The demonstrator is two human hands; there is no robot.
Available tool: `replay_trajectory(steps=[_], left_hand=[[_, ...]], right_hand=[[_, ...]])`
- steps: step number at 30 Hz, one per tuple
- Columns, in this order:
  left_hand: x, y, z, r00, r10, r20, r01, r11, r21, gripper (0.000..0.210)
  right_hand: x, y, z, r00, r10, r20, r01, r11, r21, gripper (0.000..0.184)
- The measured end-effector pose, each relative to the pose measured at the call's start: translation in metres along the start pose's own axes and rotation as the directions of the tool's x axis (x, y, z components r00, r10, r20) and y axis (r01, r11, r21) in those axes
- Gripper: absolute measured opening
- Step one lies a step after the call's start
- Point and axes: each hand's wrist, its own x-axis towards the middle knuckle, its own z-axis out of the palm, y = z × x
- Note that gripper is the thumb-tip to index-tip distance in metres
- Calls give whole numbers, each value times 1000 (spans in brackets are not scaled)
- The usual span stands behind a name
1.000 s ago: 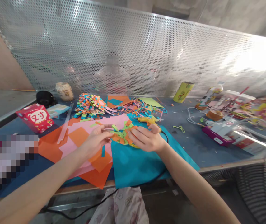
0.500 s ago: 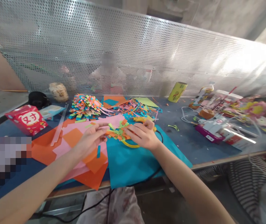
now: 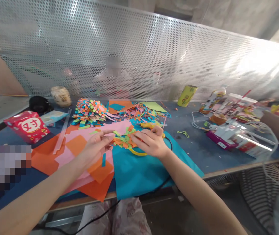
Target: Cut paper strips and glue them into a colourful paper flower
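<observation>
A small flower of orange and green strips [image 3: 124, 141], felt or paper, is held between my two hands above the coloured sheets. My left hand [image 3: 96, 143] pinches its left edge with thumb and fingers. Closed on its right side, my right hand [image 3: 152, 142] has its fingers bent over the strips and partly hides them. Under the right hand shows a yellow loop [image 3: 137, 152], and behind the knuckles a yellow tool [image 3: 150, 124], its kind unclear. A blue sheet [image 3: 141, 176] lies below; orange sheets [image 3: 100, 187] and pink ones [image 3: 62, 160] are to the left.
A heap of fringed flowers [image 3: 87, 112] and strip scraps [image 3: 144, 112] lie at the back. A red snack bag [image 3: 29, 125] stands left, a yellow can [image 3: 187, 96] behind. Right are a purple-edged box [image 3: 221, 140] and another person's hand [image 3: 275, 120]. A black cord [image 3: 100, 217] crosses my lap.
The flower has turned slightly, showing more of its face. Both my hands stay nearly in place. At the right edge, another person's hand and forearm have come into view.
</observation>
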Motion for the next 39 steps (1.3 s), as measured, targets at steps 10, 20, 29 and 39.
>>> replay_trajectory(steps=[10,20,29,39], left_hand=[[1,-1,0,998,-45,-43,46,998,31,35],[1,-4,-4,997,-63,-44,65,997,52,37],[1,-1,-9,993,114,-40,-112,993,42,36],[4,-5,-14,974,228,-15,-216,942,256,33]], right_hand=[[-5,-6,5,998,-18,61,19,1000,-22,17],[-7,-4,4,998,1,66,-2,1000,7,19],[-14,6,15,933,332,143,-349,929,120,17],[-18,18,37,514,642,569,-751,16,660,39]])
